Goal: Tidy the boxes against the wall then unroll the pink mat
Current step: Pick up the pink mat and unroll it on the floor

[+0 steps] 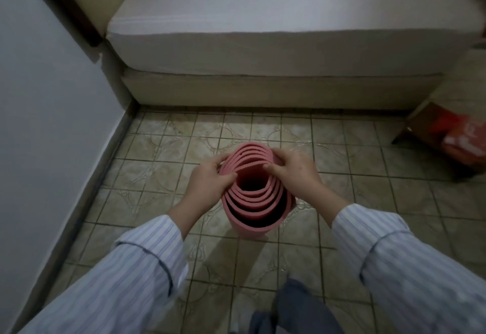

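Observation:
The pink mat point(259, 211) stands on end on the tiled floor, still rolled, and I look down into its loose spiral of layers. My left hand point(207, 182) grips the top rim on the left side, fingers curled over the outer layers. On the right side of the rim my right hand point(293, 172) holds the layers, with fingertips tucked inside. Both sleeves are striped. A cardboard box point(431, 125) with a red and white bag point(464, 141) on it sits at the right, against the wall there.
A bed with a white mattress point(276, 33) fills the far side, its base meeting the floor. A grey wall point(44, 112) runs along the left. Tiled floor point(168, 154) lies between wall, bed and box. My knees show at the bottom.

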